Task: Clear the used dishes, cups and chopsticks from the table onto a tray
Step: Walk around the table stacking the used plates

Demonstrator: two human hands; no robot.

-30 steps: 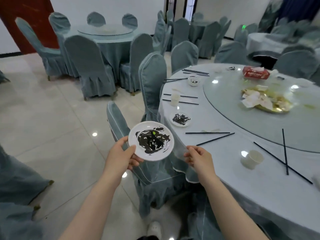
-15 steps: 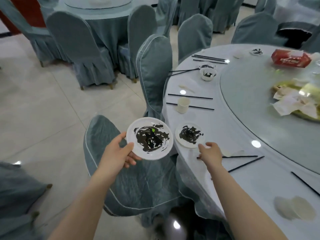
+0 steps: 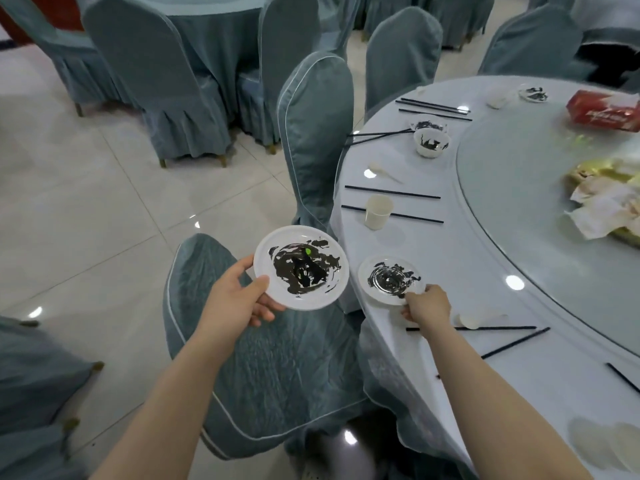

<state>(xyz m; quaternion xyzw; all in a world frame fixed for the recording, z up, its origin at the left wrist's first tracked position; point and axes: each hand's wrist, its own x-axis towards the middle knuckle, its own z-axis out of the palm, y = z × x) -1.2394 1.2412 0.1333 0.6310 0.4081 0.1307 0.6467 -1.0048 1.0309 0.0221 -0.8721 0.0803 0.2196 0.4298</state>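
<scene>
In the head view, the left hand (image 3: 239,299) carries a dirty white plate (image 3: 300,267) out over the chair seat (image 3: 270,368), clear of the round table (image 3: 450,258). Thumb on the upper rim and fingers curled beneath, it keeps the plate about level, most likely so the dark sauce stays put and the face is free to take another plate. The right hand (image 3: 427,306) is on the near rim of a smaller sauce-smeared plate (image 3: 391,279), which lies on the table close to its edge; the fingers are closed around that rim, though whether the plate has lifted off the cloth I cannot tell. Pinching the near lip looks like the easiest way in, since a flat plate offers nothing else to catch.

Measured from the small plate: the held plate is just beside it, toward the chair, so stacking looks like a short sideways carry over the table's edge. Beyond it stands a paper cup (image 3: 378,216) between two black chopsticks (image 3: 391,192), farther still a stained bowl (image 3: 431,143). Nearer the person lie a spoon (image 3: 474,320) and more chopsticks, well out of the lift's way. The glass turntable (image 3: 540,209) lies further in. No tray is in view.
</scene>
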